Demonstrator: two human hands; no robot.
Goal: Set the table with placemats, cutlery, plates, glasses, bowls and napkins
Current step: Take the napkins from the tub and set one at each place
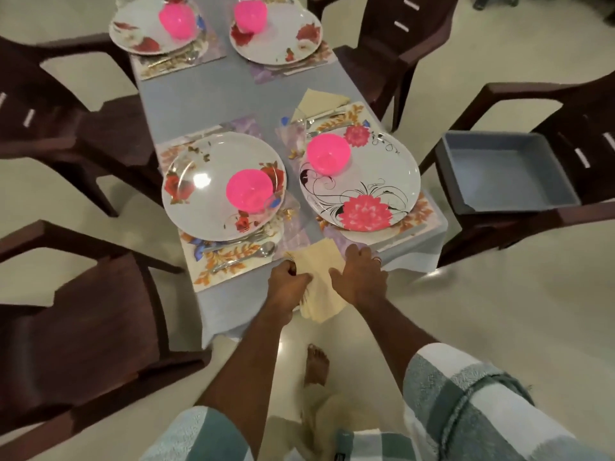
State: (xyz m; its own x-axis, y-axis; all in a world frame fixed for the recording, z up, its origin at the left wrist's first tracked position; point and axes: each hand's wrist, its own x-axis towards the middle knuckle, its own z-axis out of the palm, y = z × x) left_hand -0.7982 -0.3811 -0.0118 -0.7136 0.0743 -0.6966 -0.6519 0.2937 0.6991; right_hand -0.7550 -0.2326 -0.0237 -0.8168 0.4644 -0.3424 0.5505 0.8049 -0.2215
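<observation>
At the table's near edge, both my hands are on a pale yellow napkin (321, 261). My left hand (289, 283) grips its left side with curled fingers. My right hand (361, 272) lies on its right part, fingers spread. The napkin's lower end hangs over the table edge. Four places are laid, each with a flowered plate and a pink bowl: near left plate (199, 181) with bowl (249, 191), near right plate (372, 181) with bowl (327, 154). Cutlery (243, 249) lies on the near left placemat (229, 261). A folded napkin (321, 101) sits beyond the near right plate.
Dark brown chairs ring the table (206, 94); the right one (592, 214) carries a grey tray (549, 191). Another chair (83, 311) stands at my near left. Two far plates (143, 31) (286, 38) hold pink bowls. My bare foot (316, 364) is on the pale floor.
</observation>
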